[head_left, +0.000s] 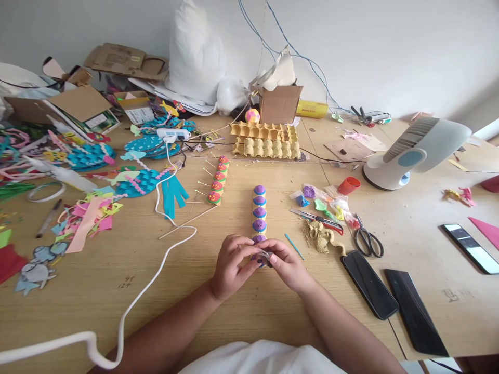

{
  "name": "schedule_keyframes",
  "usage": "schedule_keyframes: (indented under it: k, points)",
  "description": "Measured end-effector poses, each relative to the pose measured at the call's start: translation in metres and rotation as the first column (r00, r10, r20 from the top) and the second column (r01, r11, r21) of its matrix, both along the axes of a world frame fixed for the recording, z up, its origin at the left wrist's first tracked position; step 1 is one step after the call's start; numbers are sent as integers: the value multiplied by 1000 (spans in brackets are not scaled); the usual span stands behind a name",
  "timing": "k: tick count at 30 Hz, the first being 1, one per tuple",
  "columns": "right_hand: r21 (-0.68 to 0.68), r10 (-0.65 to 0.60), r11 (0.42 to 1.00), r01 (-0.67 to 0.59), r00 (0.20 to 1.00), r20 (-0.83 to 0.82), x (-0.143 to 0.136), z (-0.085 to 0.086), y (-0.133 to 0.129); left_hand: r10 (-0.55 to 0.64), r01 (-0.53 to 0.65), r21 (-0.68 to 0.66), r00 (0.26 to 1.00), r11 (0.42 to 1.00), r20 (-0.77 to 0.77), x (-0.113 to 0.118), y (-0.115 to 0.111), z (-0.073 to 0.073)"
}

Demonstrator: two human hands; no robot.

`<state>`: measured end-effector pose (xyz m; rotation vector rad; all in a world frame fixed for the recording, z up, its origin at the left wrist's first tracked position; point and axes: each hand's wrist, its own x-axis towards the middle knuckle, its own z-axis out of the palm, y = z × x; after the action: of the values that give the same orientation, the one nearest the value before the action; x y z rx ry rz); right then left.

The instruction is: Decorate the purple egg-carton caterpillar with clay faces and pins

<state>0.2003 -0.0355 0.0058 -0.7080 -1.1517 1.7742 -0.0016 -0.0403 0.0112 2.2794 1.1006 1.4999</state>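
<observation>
My left hand [236,264] and my right hand [286,262] meet close to the table's near side. Between their fingertips is a small clear plastic bag [265,255] with something dark in it; the fingers of both hands pinch it. Just beneath and beyond lies an egg-carton strip [259,212], its bumps covered in purple and blue clay. My hands hide its near end. A second strip [218,183], in red and green with thin sticks poking out, lies farther left. To the right are small bags of coloured clay [320,204] and a thin blue stick [294,246].
Scissors [367,239], a utility knife [317,220] and a black phone [369,284] lie on the right, with a white fan [413,156] behind. A white cable [144,280] crosses the left side. Egg cartons [267,149] stand at the back; blue paper crafts [140,183] crowd the left.
</observation>
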Motion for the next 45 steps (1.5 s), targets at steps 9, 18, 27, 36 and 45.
schedule_keyframes:
  k: [9,18,27,36,45]
  points:
    - [14,24,1000,-24,1000,4,-1,3,0,-25,26,-14,997,1000,78,1,1,1]
    - [27,-99,995,98,995,27,0,1,1,-37,44,-62,995,997,96,1,1,1]
    - [-5,-73,997,73,997,-24,-3,2,0,-79,78,32,996,996,41,1,-1,7]
    - [-91,-75,993,70,995,-58,-5,-4,-2,-91,90,34,996,995,8,2,-2,8]
    - [-179,-84,981,68,993,-82,-7,6,-3,-68,67,26,998,997,7,1,-1,5]
